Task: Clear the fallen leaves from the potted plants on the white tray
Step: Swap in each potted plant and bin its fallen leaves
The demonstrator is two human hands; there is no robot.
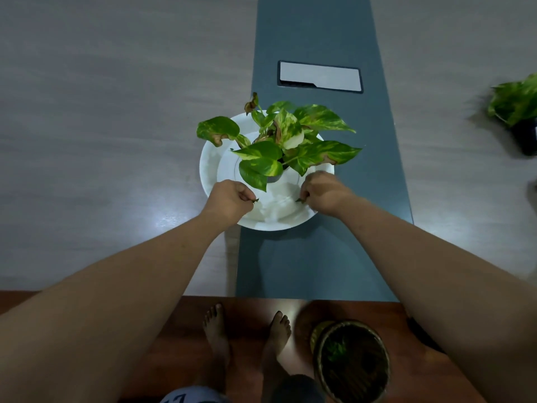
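Observation:
A round white tray (209, 167) rests on the table with one potted plant (286, 138) in a small dark pot at its middle. The plant has green and yellow leaves, some with brown edges. My left hand (229, 197) is over the tray's near left rim, fingers pinched on a small dark leaf scrap (255, 200). Over the near right part of the tray, my right hand (321, 193) pinches another small dark leaf scrap (299, 200). The tray's near floor between my hands shows white.
A second potted plant (517, 112) stands at the table's right edge. A grey cover plate (319, 77) sits in the table's dark centre strip beyond the tray. On the floor by my bare feet stands a woven basket (353, 362) with some green scraps inside.

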